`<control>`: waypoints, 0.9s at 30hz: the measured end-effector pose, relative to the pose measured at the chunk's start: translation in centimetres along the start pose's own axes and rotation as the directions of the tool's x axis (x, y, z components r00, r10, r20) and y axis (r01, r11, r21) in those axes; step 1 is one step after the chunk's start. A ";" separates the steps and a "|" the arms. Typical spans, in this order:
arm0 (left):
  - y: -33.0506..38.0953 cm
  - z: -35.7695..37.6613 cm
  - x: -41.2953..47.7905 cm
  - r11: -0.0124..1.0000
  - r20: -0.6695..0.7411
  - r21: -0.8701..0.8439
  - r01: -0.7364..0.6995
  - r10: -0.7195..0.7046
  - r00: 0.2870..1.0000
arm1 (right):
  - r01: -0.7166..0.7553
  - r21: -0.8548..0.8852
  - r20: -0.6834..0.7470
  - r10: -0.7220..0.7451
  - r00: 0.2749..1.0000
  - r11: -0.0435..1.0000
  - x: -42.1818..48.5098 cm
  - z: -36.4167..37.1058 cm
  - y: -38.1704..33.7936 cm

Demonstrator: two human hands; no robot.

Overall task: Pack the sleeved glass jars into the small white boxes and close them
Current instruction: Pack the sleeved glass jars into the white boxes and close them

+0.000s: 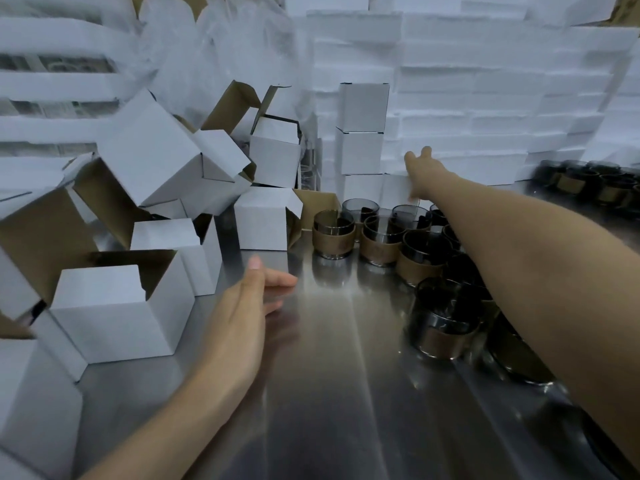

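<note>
Left hand [242, 313] open; right hand [420, 171] outstretched, fingers spread

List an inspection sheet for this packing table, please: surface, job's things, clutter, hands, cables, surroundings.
Surface: steel table, shiny, with reflections.
Job's things: sleeved jars grouped at the right, more jars at the far right; open boxes tumbled at the left, several tilted; closed boxes stacked at the back.
Clutter: nothing seen besides the job's things.
Hands: left hand open above the table, holding nothing; right hand reaches to the closed boxes, fingers spread.
Cables: nothing seen.
Surroundings: white stacks fill the back.
</note>
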State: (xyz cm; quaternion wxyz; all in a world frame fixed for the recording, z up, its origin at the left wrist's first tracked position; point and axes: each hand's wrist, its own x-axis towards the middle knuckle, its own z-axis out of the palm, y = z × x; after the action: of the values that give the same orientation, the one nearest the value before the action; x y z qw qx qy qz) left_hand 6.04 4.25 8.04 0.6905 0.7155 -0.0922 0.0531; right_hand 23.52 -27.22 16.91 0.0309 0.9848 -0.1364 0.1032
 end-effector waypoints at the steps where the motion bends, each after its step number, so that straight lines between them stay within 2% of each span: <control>1: -0.1 0.0 0.0 1.000 -0.001 -0.001 -0.004 0.004 1.000 | 0.002 -0.001 -0.031 -0.002 1.000 1.000 0.2 0.3 0.1; 7: 0.0 0.1 0.0 0.999 0.008 0.052 -0.008 0.007 1.000 | 0.029 -0.011 -0.089 -0.029 0.996 1.000 1.7 1.1 0.5; 11: 0.5 0.2 -0.1 0.997 0.011 0.079 -0.008 0.007 1.000 | 0.090 -0.084 0.007 -0.090 0.996 0.992 0.3 -0.9 0.6; 14: 1.1 0.3 -0.1 0.995 -0.009 0.094 0.019 -0.019 1.000 | 0.096 -0.018 0.016 -0.095 0.995 0.995 -1.9 -3.7 -0.3; 16: 1.2 0.2 -0.3 0.992 -0.001 0.121 0.018 -0.018 1.000 | 0.119 0.081 -0.097 -0.111 0.989 0.990 -4.1 -6.2 -1.9; 19: 1.6 -0.1 -0.6 0.986 0.026 0.165 -0.015 0.011 1.000 | 0.164 0.355 -0.248 -0.076 0.966 0.921 -8.9 -9.4 -5.4; 21: 2.0 -0.1 -0.9 0.986 0.025 0.168 -0.021 0.017 1.000 | 0.218 0.570 -0.293 -0.052 0.955 0.792 -13.5 -10.2 -7.9; 23: 2.3 0.0 -1.3 0.978 0.019 0.204 -0.048 0.045 0.999 | 0.250 0.709 -0.294 -0.047 0.955 0.659 -19.0 -8.7 -10.2; 25: 2.6 0.0 -1.9 0.916 0.007 0.366 -0.166 0.175 0.985 | 0.260 0.722 -0.292 -0.058 0.955 0.642 -23.9 -5.2 -11.5; 26: 2.6 0.0 -2.2 0.840 0.031 0.480 -0.252 0.271 0.962 | 0.268 0.710 -0.274 -0.095 0.957 0.651 -25.7 -3.4 -11.7; 27: 2.8 0.0 -2.5 0.711 0.089 0.618 -0.336 0.361 0.928 | 0.266 0.699 -0.224 -0.149 0.963 0.664 -26.9 -1.9 -11.7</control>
State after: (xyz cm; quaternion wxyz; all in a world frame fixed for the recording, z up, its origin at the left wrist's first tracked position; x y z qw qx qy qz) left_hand 3.00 4.29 10.24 0.3939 0.8713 -0.1894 0.2231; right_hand 1.02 -8.75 12.71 -0.3376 0.9155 0.0312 0.2166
